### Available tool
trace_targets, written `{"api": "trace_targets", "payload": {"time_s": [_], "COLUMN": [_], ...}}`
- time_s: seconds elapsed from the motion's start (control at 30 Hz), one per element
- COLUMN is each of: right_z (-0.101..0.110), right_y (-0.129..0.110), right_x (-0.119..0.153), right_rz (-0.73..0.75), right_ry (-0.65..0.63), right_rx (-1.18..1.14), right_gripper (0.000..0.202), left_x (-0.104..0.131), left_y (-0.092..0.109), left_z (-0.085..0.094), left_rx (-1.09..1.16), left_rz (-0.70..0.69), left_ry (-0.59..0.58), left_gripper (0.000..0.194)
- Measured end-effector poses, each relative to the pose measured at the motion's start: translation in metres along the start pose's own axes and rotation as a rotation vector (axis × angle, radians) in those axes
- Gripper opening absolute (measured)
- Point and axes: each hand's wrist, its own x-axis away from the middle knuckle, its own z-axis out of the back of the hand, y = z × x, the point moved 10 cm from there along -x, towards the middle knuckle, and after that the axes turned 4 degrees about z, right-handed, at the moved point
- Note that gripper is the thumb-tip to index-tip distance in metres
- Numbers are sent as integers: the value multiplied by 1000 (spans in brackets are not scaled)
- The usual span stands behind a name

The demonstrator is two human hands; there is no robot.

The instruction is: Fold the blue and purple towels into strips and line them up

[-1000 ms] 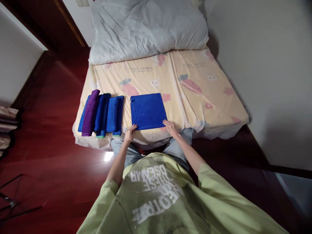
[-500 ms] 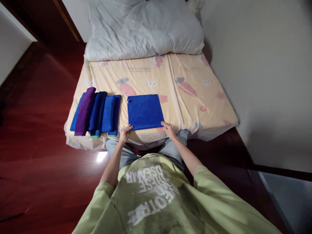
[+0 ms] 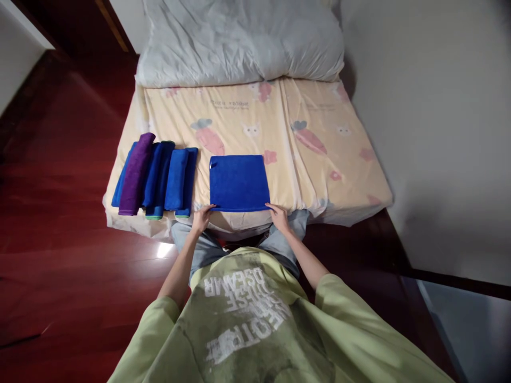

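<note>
A blue towel (image 3: 239,181), folded into a flat square, lies on the bed close to its front edge. A small white tag shows at its far left corner. My left hand (image 3: 202,218) pinches the near left corner, and my right hand (image 3: 278,216) pinches the near right corner. Between them the towel's near edge runs straight and looks slightly raised. To the left is a row of folded or rolled towels: a purple towel (image 3: 137,175) on top at the left end, and several blue towels (image 3: 176,178) beside it, some with green edging.
The bed (image 3: 343,175) has a cream sheet printed with carrots and rabbits. A large pale grey quilt (image 3: 239,42) is heaped across its far part. Dark red flooring (image 3: 59,213) lies to the left, and a plain wall (image 3: 439,133) rises on the right.
My fingers have gone from resting over the towel's near corners to pinching them, and its near edge now looks lifted a little. The view has shifted slightly.
</note>
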Motion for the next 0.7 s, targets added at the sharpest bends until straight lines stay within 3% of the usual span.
{"api": "trace_targets", "payload": {"time_s": [0.2,0.4,0.7], "right_z": [5,6,1], "right_y": [11,32,36], "right_x": [-11,-30,-47], "right_rz": [-119,-235,-268], "right_ry": [86,195,173], "right_rx": [-45,-53,113], "right_gripper": [32,46,48], "left_x": [-5,-17,-32], "left_y": [-5,-2,-1], "left_z": [6,12,9], "left_rx": [-34,-50,-166], "left_rz": [111,114,168], "left_ry": [108,226,210], "left_gripper": [29,33,31]}}
